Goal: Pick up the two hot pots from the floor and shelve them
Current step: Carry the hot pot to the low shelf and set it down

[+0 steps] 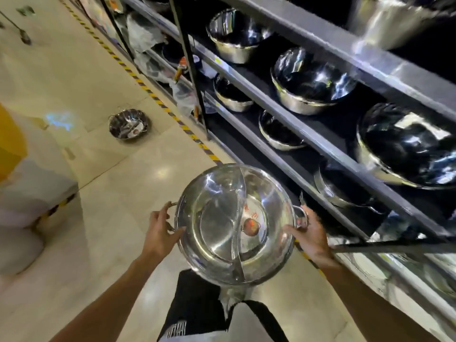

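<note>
So the divided hot pot (235,224) is up off the floor, held level just beside the shelf rack (308,134), on its aisle side. Left hand (160,233) has fingers curled around the near handle, thumb pressed on the rim; right hand (309,234) wraps the other handle the same way. I'd keep it flat and slide it into a free gap, rim clear of the shelf edge. Second hot pot (128,123) sits on the floor, well out from the rack. Can't really tell which shelf has room, the frame is blurry and the lower tiers are cut off
</note>
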